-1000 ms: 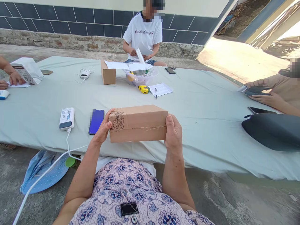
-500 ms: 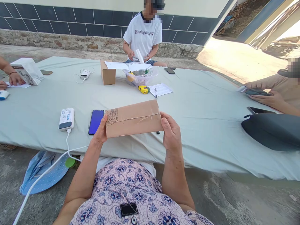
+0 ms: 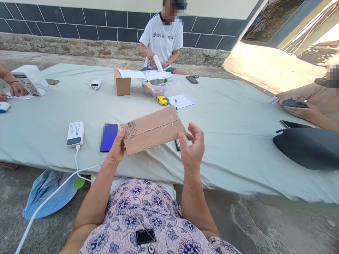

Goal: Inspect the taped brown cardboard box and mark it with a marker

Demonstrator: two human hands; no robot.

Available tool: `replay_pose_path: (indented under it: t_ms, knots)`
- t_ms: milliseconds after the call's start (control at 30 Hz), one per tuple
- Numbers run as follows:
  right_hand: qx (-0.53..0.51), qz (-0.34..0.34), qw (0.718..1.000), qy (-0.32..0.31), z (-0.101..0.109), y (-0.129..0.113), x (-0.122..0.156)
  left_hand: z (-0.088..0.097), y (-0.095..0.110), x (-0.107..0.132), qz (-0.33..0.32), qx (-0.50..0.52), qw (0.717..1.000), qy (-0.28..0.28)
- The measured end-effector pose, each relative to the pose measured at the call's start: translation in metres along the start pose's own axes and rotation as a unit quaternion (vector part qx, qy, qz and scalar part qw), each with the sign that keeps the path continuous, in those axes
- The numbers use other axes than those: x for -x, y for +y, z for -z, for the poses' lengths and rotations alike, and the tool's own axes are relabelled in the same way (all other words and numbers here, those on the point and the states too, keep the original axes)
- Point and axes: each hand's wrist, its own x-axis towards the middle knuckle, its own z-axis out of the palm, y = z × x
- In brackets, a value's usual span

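A brown cardboard box [image 3: 152, 129] with black scribbles on its left end is held tilted above the near edge of the table. My left hand [image 3: 117, 148] grips its left end, thumb on top. My right hand [image 3: 192, 149] is just off the box's right end, fingers apart and curled, holding nothing. A dark pen [image 3: 177, 144] lies on the cloth under the box's right corner.
A grey-green cloth [image 3: 227, 116] covers the long table. Near me lie a phone [image 3: 108, 137] and a white power bank [image 3: 75, 133] with a cable. Farther off are a small box [image 3: 122, 83], a clear tub [image 3: 159, 86], a yellow tape measure [image 3: 162, 101] and papers [image 3: 182, 101]. Other people sit opposite, left and right.
The box has been turned over and tilted, its right end rising. My right hand has let go of the right end and opened.
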Motion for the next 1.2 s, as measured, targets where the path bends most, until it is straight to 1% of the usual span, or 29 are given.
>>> replay_pose_path:
  t_ms: [100, 167, 267, 367, 433, 533, 600, 700, 833, 933, 1067, 1200]
  knots:
    - [0.105, 0.08, 0.991, -0.008, -0.006, 0.0, 0.004, 0.001, -0.003, 0.001, -0.042, -0.072, 0.996, 0.014]
    - [0.159, 0.1, 0.982, -0.028, -0.013, -0.001, 0.009, -0.002, -0.003, 0.003, -0.079, -0.115, 0.99, 0.021]
    - [0.194, 0.075, 0.975, -0.073, -0.022, -0.002, 0.014, -0.01, 0.001, 0.011, -0.132, -0.171, 0.976, 0.029]
    - [0.16, 0.047, 0.981, -0.099, -0.027, -0.002, 0.016, -0.019, 0.008, 0.02, -0.171, -0.22, 0.96, 0.041]
    - [0.126, 0.035, 0.987, -0.097, -0.027, -0.002, 0.015, -0.022, 0.011, 0.024, -0.182, -0.231, 0.955, 0.046]
    - [0.08, 0.021, 0.994, -0.065, -0.022, -0.003, 0.012, -0.02, 0.013, 0.024, -0.175, -0.211, 0.961, 0.045]
    - [0.057, 0.003, 0.997, -0.044, -0.018, -0.004, 0.009, -0.016, 0.012, 0.022, -0.16, -0.189, 0.968, 0.034]
    - [0.039, -0.043, 0.998, -0.03, -0.012, -0.007, 0.005, -0.01, 0.011, 0.017, -0.125, -0.167, 0.978, 0.017]
    - [0.018, -0.094, 0.995, -0.023, -0.007, -0.009, 0.001, -0.008, 0.012, 0.015, -0.073, -0.142, 0.987, 0.028]
    - [0.01, -0.096, 0.995, -0.023, -0.007, -0.009, 0.001, -0.008, 0.013, 0.015, -0.058, -0.126, 0.99, 0.034]
    - [0.02, -0.073, 0.997, -0.026, -0.008, -0.008, 0.002, -0.007, 0.012, 0.015, -0.058, -0.108, 0.992, 0.031]
    - [0.021, -0.072, 0.997, -0.03, -0.008, -0.006, 0.002, -0.005, 0.012, 0.014, -0.059, -0.105, 0.992, 0.037]
